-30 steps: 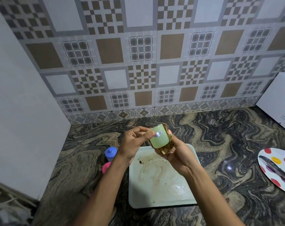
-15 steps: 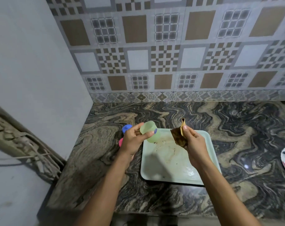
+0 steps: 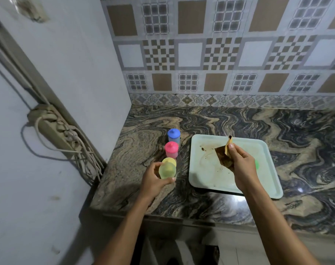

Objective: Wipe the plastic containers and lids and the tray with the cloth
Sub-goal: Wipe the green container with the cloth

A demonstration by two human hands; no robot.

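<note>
My left hand (image 3: 154, 178) grips a small pale green plastic container (image 3: 167, 170) low over the counter, left of the tray. Just behind it stands a container with a yellow lid (image 3: 169, 162), then one with a pink lid (image 3: 171, 149) and one with a blue lid (image 3: 173, 135), all in a row. My right hand (image 3: 241, 165) pinches a brown, dirty cloth (image 3: 224, 154) above the pale green tray (image 3: 208, 180), which carries brown smears. A green lid (image 3: 256, 165) peeks out on the tray behind my right hand.
The marble counter (image 3: 306, 150) ends at a grey wall on the left and a tiled wall behind. A power strip with tangled cables (image 3: 57, 131) hangs on the left wall. The counter's front edge runs below my forearms.
My hands have parted: the left carried the green container left and down beside the lidded containers, while the right kept the cloth over the tray. My view swung left.
</note>
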